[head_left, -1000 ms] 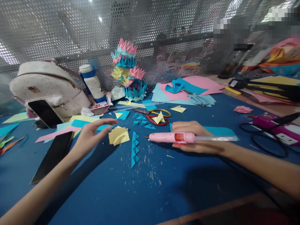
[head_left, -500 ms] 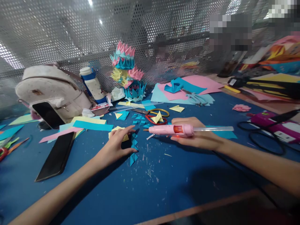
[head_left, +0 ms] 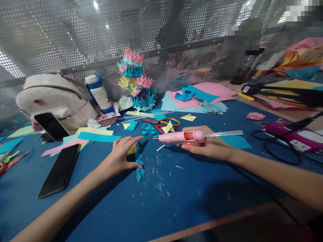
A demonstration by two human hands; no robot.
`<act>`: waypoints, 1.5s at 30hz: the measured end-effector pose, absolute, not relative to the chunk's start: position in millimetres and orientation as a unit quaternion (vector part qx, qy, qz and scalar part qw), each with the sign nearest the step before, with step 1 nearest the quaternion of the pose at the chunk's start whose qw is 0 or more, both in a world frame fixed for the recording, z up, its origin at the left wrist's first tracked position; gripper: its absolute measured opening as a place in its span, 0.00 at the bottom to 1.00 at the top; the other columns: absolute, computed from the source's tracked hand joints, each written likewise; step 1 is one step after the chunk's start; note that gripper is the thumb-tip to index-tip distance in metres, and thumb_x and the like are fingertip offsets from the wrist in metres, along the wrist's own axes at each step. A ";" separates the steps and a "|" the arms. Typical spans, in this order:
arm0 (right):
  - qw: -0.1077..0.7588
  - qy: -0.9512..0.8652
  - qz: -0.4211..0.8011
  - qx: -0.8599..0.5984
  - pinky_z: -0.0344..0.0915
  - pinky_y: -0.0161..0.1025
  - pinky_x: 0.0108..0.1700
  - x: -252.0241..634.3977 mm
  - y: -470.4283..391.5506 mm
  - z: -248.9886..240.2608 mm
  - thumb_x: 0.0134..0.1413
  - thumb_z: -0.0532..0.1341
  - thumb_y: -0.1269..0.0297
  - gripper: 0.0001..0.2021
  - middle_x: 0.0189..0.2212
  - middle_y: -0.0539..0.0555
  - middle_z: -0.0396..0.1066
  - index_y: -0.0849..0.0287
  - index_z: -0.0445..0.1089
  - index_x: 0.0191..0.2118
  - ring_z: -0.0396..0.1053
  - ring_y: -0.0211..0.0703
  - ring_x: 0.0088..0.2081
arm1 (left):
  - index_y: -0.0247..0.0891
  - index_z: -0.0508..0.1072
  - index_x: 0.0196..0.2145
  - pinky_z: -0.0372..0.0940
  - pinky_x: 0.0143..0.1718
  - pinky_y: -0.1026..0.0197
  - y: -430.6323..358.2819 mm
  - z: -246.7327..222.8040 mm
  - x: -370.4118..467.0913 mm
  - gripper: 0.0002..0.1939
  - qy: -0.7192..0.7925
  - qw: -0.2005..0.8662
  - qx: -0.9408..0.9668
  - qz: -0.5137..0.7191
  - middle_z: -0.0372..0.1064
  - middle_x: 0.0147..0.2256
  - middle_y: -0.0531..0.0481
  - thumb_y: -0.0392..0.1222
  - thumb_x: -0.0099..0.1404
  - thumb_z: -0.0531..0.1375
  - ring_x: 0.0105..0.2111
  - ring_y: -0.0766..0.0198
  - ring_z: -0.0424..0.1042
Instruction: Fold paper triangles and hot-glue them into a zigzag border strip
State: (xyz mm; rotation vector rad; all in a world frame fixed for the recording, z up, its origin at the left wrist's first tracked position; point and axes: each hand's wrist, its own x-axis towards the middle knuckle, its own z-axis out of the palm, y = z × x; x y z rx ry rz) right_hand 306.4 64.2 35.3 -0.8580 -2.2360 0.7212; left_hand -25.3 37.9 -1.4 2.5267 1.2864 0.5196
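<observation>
One pink glue gun [head_left: 181, 137] lies within your right hand [head_left: 207, 148], fingers closed round it, tip toward your left hand [head_left: 122, 154]. Left thumb and fingers spread; the blue folded strip [head_left: 140, 174] lies at the thumb tip, contact can't be told. Yellow paper [head_left: 131, 150] partly behind left fingers. Past the gun's tip: scissors [head_left: 174, 121].
</observation>
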 end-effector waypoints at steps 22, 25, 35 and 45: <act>0.307 -0.847 0.276 -0.336 0.56 0.34 0.25 306.4 65.9 31.3 0.56 0.63 0.55 0.13 0.23 0.48 0.63 0.59 0.66 0.27 0.60 0.35 0.24 | 0.47 0.74 0.46 0.45 0.61 0.42 37.2 16.3 -41.7 0.07 0.402 0.131 0.897 0.131 0.71 0.50 0.49 0.42 0.70 0.59 0.53 0.53 0.68; 0.310 -0.844 0.271 -0.343 0.57 0.34 0.25 306.2 66.2 29.6 0.55 0.64 0.55 0.13 0.23 0.48 0.64 0.59 0.68 0.29 0.60 0.35 0.24 | 0.47 0.75 0.44 0.53 0.57 0.47 38.7 20.4 -48.5 0.10 0.359 0.131 0.917 0.114 0.70 0.52 0.48 0.36 0.71 0.56 0.54 0.54 0.68; 0.310 -0.827 0.299 -0.360 0.60 0.35 0.24 308.2 71.8 19.7 0.54 0.65 0.52 0.14 0.24 0.51 0.70 0.58 0.74 0.36 0.65 0.39 0.24 | 0.43 0.71 0.48 0.57 0.55 0.49 34.5 16.3 -39.9 0.09 0.322 0.049 0.939 0.106 0.71 0.54 0.44 0.38 0.73 0.54 0.53 0.55 0.69; 0.307 -0.837 0.297 -0.343 0.66 0.36 0.29 309.9 72.1 20.4 0.56 0.64 0.54 0.13 0.30 0.53 0.75 0.58 0.75 0.41 0.69 0.41 0.29 | 0.38 0.68 0.57 0.52 0.64 0.41 35.3 15.4 -46.8 0.19 0.264 -0.062 0.961 0.056 0.71 0.56 0.40 0.31 0.74 0.47 0.57 0.53 0.70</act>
